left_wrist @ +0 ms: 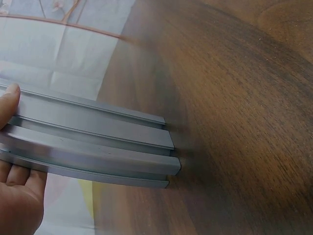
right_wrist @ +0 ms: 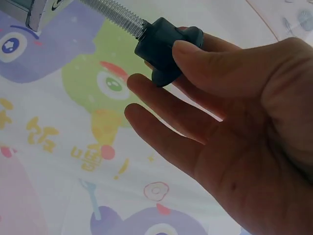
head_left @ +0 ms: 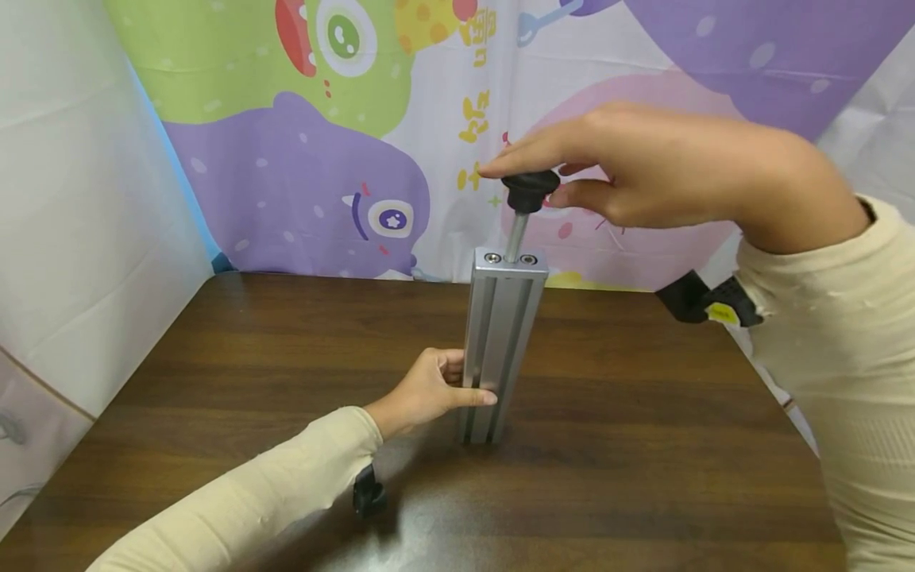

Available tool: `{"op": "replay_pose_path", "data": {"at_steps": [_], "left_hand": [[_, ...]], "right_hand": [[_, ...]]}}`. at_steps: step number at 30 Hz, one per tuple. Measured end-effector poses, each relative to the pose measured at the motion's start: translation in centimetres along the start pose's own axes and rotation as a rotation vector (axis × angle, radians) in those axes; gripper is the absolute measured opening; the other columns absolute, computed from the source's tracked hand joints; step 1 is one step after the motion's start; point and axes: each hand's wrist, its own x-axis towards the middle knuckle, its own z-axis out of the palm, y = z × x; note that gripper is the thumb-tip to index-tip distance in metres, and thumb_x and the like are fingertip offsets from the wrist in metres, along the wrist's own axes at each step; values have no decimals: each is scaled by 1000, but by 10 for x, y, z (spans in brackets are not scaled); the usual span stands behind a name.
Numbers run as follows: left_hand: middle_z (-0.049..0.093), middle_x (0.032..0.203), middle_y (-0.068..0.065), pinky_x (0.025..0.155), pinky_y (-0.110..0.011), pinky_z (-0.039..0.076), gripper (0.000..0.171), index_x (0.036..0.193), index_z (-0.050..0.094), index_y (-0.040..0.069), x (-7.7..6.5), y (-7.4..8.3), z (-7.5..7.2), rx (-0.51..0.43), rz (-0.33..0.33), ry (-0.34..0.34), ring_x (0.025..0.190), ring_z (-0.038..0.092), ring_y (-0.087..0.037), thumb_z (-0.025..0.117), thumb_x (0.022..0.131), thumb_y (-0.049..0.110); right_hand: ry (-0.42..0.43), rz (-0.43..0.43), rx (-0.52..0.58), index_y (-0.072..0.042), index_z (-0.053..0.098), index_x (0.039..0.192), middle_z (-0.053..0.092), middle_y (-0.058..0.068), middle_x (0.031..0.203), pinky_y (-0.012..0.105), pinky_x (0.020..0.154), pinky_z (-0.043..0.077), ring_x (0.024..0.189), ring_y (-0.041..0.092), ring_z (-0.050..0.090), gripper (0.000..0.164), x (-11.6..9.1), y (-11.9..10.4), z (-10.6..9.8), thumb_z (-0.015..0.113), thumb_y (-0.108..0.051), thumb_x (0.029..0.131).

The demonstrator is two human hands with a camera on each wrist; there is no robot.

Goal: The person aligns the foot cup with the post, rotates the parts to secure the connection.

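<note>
A silver aluminium extrusion profile [head_left: 503, 342] stands upright on the table, slightly tilted in the head view. My left hand [head_left: 432, 389] grips its lower part, thumb across the front face and fingers around the far side; the grooved bottom end shows in the left wrist view. Out of the profile's top end, between two screws, rises a threaded rod [right_wrist: 117, 17] that carries a black lobed knob [right_wrist: 164, 46]. With thumb and index finger my right hand [head_left: 643, 167] pinches this knob from above, while the other fingers [right_wrist: 168, 142] extend loosely beside it.
The dark wood-grain table [head_left: 608, 461] lies under the profile. A cartoon-printed cloth [head_left: 286, 191] hangs behind the back edge, with white sheeting [head_left: 64, 159] at the left. Black camera mounts sit at both wrists, the right one [head_left: 708, 302] beside the sleeve.
</note>
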Motion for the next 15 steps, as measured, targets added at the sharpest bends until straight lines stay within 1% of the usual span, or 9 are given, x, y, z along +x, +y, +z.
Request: {"op": "replay_pose_path", "data": {"at_steps": [2,4,5,8,9,11,12,14,15], "left_hand": [[72,98,-18,76,-30,56,40,112,65,-6,0,0,0,3,0,0,87,70,-15,79,74,-3],[72,98,-17,76,-30,56,40,112,66,-6,0,0,1,2,0,0,87,70,-15,79,74,-3],[72,98,-17,76,-30,56,40,112,66,-6,0,0,1,2,1,0,87,70,-15,79,74,-3],[72,98,-17,75,-29,56,40,112,66,-6,0,0,1,3,2,-1,86,69,-15,79,74,-3],[72,98,-17,75,-29,56,40,112,66,-6,0,0,1,2,2,-1,86,69,-15,79,74,-3],[72,98,-17,75,-30,56,40,112,65,-6,0,0,1,1,2,-1,86,70,-15,79,74,-3],[72,98,-17,75,-30,56,40,112,65,-6,0,0,1,1,1,0,86,70,-15,79,74,-3],[72,98,-18,76,-30,56,40,112,65,-7,0,0,1,-3,0,0,87,70,-16,79,74,-3],[72,98,-18,76,-30,56,40,112,65,-7,0,0,1,-5,-1,0,87,70,-16,78,75,-4]], "right_hand": [[6,5,-5,-43,42,140,60,-20,119,21,72,48,93,-2,56,76,0,0,0,56,9,87],[13,20,-12,-39,46,139,61,-20,115,20,64,47,85,-3,56,67,2,-1,-1,59,4,89],[12,39,-9,-35,49,138,63,-19,113,20,64,48,84,-3,57,60,2,-2,-1,61,0,91],[28,137,0,-21,62,127,68,-12,95,23,68,48,77,2,59,34,5,-11,-5,64,-25,94],[39,188,-1,-17,66,120,68,-10,90,25,68,48,74,4,59,32,6,-16,-6,63,-34,93],[78,300,-15,-13,71,100,66,-6,75,29,64,47,65,10,57,41,8,-25,-7,59,-52,91],[102,351,-39,-13,70,89,63,-4,68,30,61,44,61,13,55,48,10,-30,-7,57,-59,89],[145,439,-92,-13,63,68,56,-2,57,31,55,39,55,16,49,58,13,-38,-4,52,-66,87],[166,472,-115,-12,57,62,52,-1,54,31,53,38,54,17,47,62,15,-40,-2,51,-68,86]]}}
